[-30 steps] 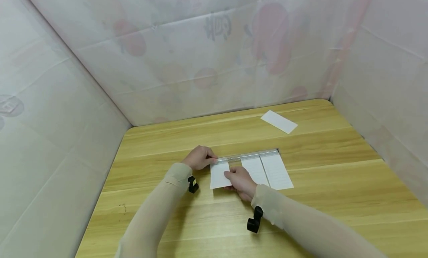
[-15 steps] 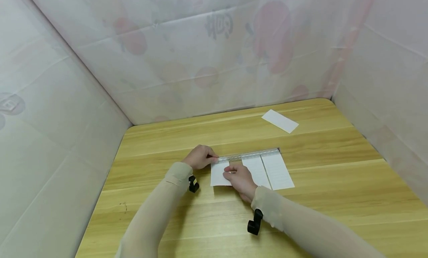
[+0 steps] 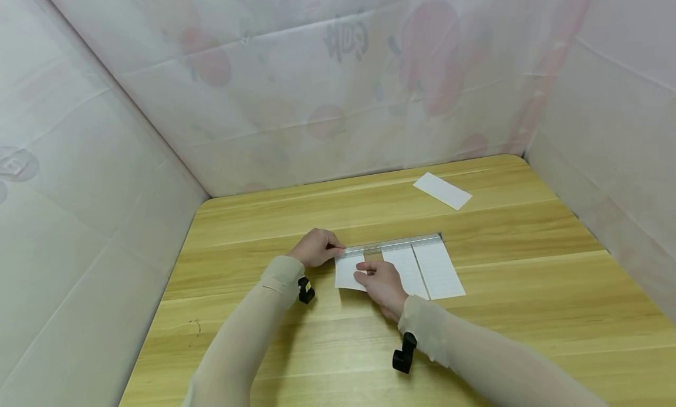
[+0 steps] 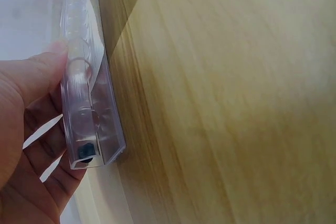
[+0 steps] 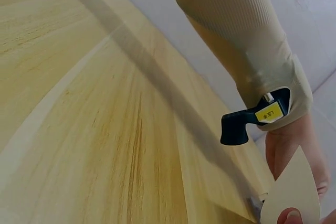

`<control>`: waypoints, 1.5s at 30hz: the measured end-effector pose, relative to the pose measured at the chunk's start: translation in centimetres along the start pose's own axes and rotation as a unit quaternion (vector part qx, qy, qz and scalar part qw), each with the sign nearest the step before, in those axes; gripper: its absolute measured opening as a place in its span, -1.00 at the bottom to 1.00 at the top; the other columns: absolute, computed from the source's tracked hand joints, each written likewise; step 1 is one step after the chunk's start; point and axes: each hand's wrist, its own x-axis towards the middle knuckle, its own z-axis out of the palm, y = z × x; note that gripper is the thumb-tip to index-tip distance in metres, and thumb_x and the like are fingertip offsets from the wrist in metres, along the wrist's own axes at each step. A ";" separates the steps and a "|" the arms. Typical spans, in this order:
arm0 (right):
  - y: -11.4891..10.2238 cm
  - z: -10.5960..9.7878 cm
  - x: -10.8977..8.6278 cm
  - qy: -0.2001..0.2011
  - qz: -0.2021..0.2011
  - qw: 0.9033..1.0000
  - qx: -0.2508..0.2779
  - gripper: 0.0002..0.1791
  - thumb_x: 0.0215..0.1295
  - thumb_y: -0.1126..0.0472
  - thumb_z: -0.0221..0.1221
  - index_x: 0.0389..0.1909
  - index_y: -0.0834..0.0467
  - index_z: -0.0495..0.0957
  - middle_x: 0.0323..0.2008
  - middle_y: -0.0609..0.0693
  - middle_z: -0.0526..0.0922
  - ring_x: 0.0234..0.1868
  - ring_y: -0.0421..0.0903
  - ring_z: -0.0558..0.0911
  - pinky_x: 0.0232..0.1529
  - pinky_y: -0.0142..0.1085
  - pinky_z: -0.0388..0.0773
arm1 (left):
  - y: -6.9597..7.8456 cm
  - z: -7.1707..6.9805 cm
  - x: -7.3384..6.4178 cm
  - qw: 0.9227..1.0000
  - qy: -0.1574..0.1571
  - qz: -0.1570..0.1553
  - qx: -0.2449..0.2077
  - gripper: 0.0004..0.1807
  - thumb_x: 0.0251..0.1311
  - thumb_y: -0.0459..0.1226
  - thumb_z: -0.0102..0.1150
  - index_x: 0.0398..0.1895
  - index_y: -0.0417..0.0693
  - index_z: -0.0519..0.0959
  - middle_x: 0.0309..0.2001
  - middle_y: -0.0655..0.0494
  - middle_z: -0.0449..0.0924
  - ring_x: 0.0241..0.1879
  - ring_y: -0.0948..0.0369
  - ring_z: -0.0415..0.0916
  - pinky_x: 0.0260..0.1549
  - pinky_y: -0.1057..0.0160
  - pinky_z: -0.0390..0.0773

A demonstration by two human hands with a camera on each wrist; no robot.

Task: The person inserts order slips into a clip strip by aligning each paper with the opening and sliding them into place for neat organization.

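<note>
A long clear plastic label strip (image 3: 404, 243) lies across the table, with white paper cards running down from it. My left hand (image 3: 317, 248) pinches the strip's left end; in the left wrist view its thumb (image 4: 50, 64) presses the channel near a small dark piece at the tip. With my right hand (image 3: 382, 285) I pinch the right side of the leftmost card (image 3: 348, 272), its top edge at the strip and its lower edge lifted. This white card (image 5: 294, 192) looks bowed in the right wrist view. To its right hang a middle card (image 3: 404, 271) and a right card (image 3: 438, 269).
A loose white card (image 3: 442, 191) lies towards the back of the wooden table (image 3: 253, 219). Pale printed sheeting (image 3: 274, 102) encloses the back and sides. Black camera mounts (image 3: 404, 353) sit on both wrists.
The leftmost card's lower edge has come up and its body has shifted slightly right. My right index finger has moved above the thumb. The left hand stays at the strip's end.
</note>
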 end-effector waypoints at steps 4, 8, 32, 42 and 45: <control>0.2 -0.2 0.0 0.002 0.001 1.000 0.000 -0.69 0.31 0.22 0.20 0.04 0.21 0.61 0.23 0.15 0.42 0.25 0.05 0.35 0.18 -0.03 0.37 | 0.0 0.0 0.0 1.000 0.000 0.001 -0.001 -0.85 0.23 -0.18 0.26 -0.25 0.00 0.75 -0.25 0.18 0.68 -0.23 0.28 0.59 -0.22 0.32 0.55; 0.2 -0.4 -0.2 0.002 0.003 1.000 0.002 -0.68 0.31 0.22 0.20 0.06 0.20 0.60 0.26 0.16 0.39 0.29 0.09 0.33 0.19 -0.02 0.38 | 0.0 -0.1 -0.1 1.000 -0.002 -0.003 0.001 -0.84 0.24 -0.16 0.25 -0.23 0.01 0.75 -0.24 0.19 0.68 -0.20 0.27 0.59 -0.19 0.30 0.55; 0.0 -1.5 -0.4 0.016 0.001 1.000 -0.007 -0.68 0.30 0.25 0.20 0.05 0.25 0.60 0.23 0.21 0.41 0.27 0.08 0.34 0.17 -0.04 0.39 | -0.2 0.0 0.0 1.000 -0.002 0.002 0.006 -0.82 0.24 -0.13 0.25 -0.24 0.02 0.75 -0.22 0.20 0.68 -0.18 0.27 0.59 -0.14 0.29 0.54; -0.3 -2.1 -0.7 0.012 0.007 1.000 -0.002 -0.67 0.30 0.26 0.20 0.06 0.26 0.59 0.27 0.24 0.37 0.31 0.11 0.30 0.21 -0.01 0.35 | -0.1 0.1 0.0 1.000 -0.004 -0.005 -0.002 -0.83 0.24 -0.14 0.25 -0.25 0.03 0.75 -0.23 0.21 0.68 -0.19 0.28 0.58 -0.15 0.29 0.54; -0.2 -2.3 -0.6 0.013 0.009 1.000 0.000 -0.67 0.29 0.26 0.20 0.05 0.25 0.59 0.28 0.24 0.35 0.32 0.12 0.29 0.22 -0.01 0.34 | -0.1 0.1 0.0 1.000 -0.003 -0.007 -0.004 -0.84 0.23 -0.14 0.26 -0.25 0.03 0.75 -0.23 0.21 0.67 -0.19 0.28 0.58 -0.14 0.29 0.54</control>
